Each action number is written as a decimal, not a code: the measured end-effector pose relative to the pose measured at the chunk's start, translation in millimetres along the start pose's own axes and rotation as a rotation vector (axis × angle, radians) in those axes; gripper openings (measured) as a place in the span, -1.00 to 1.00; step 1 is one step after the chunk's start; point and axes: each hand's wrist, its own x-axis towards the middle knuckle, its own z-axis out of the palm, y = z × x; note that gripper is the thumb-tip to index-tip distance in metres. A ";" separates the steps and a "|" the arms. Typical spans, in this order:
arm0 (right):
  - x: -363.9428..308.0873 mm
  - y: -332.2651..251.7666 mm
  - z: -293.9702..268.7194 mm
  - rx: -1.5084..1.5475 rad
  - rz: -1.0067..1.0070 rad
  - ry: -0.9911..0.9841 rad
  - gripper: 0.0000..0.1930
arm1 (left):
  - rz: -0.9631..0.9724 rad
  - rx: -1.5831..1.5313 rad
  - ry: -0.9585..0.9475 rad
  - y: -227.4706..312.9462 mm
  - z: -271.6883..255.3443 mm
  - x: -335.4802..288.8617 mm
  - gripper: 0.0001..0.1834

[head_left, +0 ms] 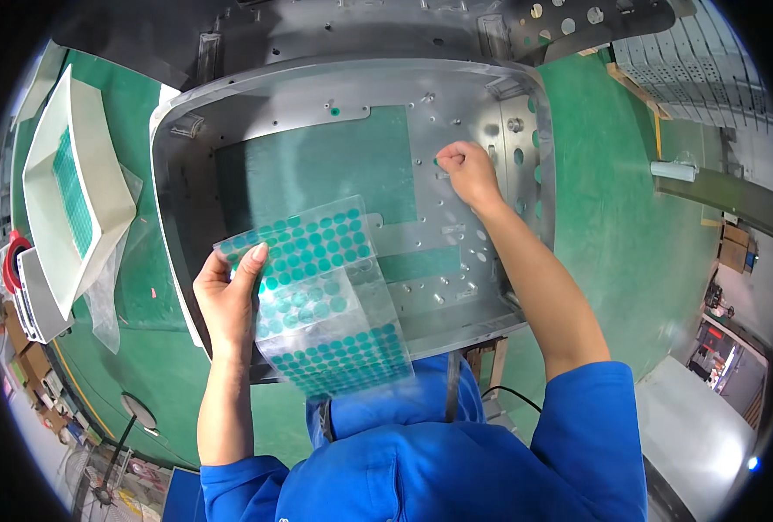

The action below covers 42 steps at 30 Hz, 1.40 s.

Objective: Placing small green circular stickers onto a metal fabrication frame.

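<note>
My left hand [234,283] is closed on the edge of clear sheets of green round stickers [317,244], thumb on top. The sheets hang over the near left part of a grey metal housing [439,130]; rows of dots cover them, some larger than others. Over the right side of the housing floor, my right hand [469,172] is pinched, with a green round sticker [437,162] just showing at its fingertips beside small studs and holes. Another green dot [335,111] sits near the far wall of the housing. Whether the pinched sticker touches the metal is hidden.
A white box [99,165] with green sheet material inside stands at the left, above crumpled clear plastic [113,296]. Perforated metal panels [682,70] are stacked at the far right. A dark metal flange [334,30] runs behind the housing. Green floor [595,226] surrounds it.
</note>
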 end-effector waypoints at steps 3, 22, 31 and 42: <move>-0.2 -0.1 1.8 0.003 -0.045 0.046 -0.91 | 0.002 0.005 -0.013 -0.1 -0.3 0.3 -0.85; -10.2 -2.7 9.7 -0.117 -0.073 0.164 -0.92 | -0.041 0.048 -0.006 0.4 1.4 1.5 -0.83; 10.3 4.7 -5.9 0.032 0.069 0.037 -0.77 | -0.028 0.028 -0.014 2.5 1.3 0.6 -0.82; -112.3 -152.5 -24.9 0.351 -0.723 -0.473 -0.77 | 0.079 0.082 -0.035 33.5 -22.5 -49.2 -0.87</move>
